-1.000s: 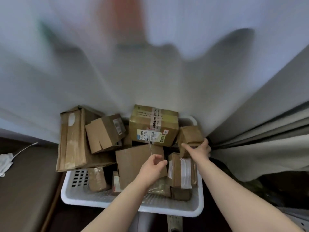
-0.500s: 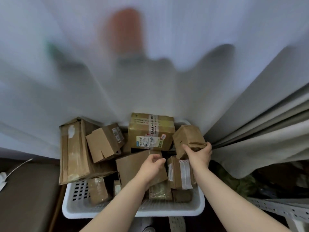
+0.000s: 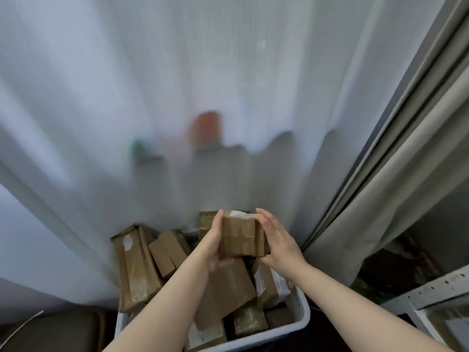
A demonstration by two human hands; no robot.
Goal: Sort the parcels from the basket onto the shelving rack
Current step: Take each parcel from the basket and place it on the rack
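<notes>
A small brown cardboard parcel (image 3: pixel 239 236) wrapped in clear tape is held up above the basket between both hands. My left hand (image 3: pixel 214 246) grips its left side and my right hand (image 3: pixel 278 243) holds its right side. Below, a white plastic basket (image 3: pixel 303 318) holds several cardboard parcels, among them a tall flat one (image 3: pixel 135 268) leaning at the left and a flat box (image 3: pixel 225 290) under my left wrist. A corner of the white metal shelving rack (image 3: pixel 431 293) shows at the lower right.
A sheer white curtain (image 3: pixel 177 97) hangs right behind the basket. Grey-beige drapes (image 3: pixel 396 179) hang at the right. A brown upholstered surface (image 3: pixel 50 331) lies at the lower left beside the basket.
My right hand lifted the small parcel out of the basket's right back corner. My left hand came up and took its other side. The view tilted upward.
</notes>
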